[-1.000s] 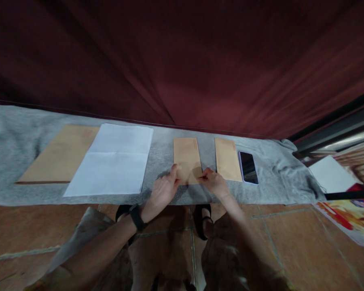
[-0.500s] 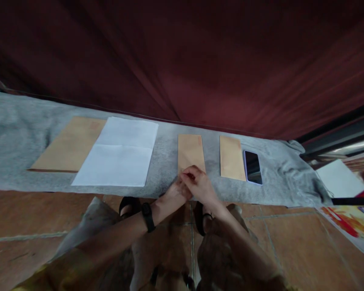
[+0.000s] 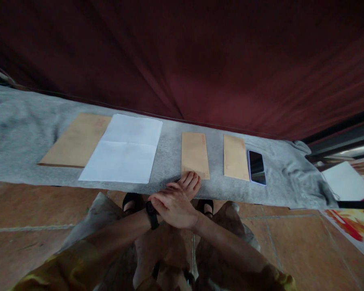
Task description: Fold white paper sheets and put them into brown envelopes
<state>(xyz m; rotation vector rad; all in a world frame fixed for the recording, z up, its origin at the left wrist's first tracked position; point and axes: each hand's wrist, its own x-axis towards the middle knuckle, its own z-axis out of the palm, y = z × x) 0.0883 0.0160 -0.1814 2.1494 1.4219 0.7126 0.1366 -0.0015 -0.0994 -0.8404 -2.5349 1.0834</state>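
My left hand [image 3: 190, 182] rests at the near edge of a narrow brown envelope [image 3: 195, 151], its fingers bent together and nothing visible in them. A black wristwatch [image 3: 152, 214] circles my left wrist. Across the back of that hand and wrist lies my right hand [image 3: 174, 208], its fingers closed over the wrist and reaching the watch. The undersides of both hands are hidden. Right of the narrow envelope is a second small brown envelope [image 3: 235, 155], with a phone [image 3: 257, 166] beside it, dark screen up.
White paper sheets [image 3: 125, 151] with a crease overlap a larger brown envelope [image 3: 75, 141] on the left. All lie on a grey cloth [image 3: 166, 161]. Dark red fabric [image 3: 182, 60] rises behind it. A white sheet [image 3: 347, 182] and a colourful printed package [image 3: 354, 228] are at the right.
My right hand has moved left and down from the left hand's fingers onto the left wrist by the watch. The left fingers now show, and more of the narrow envelope is uncovered.
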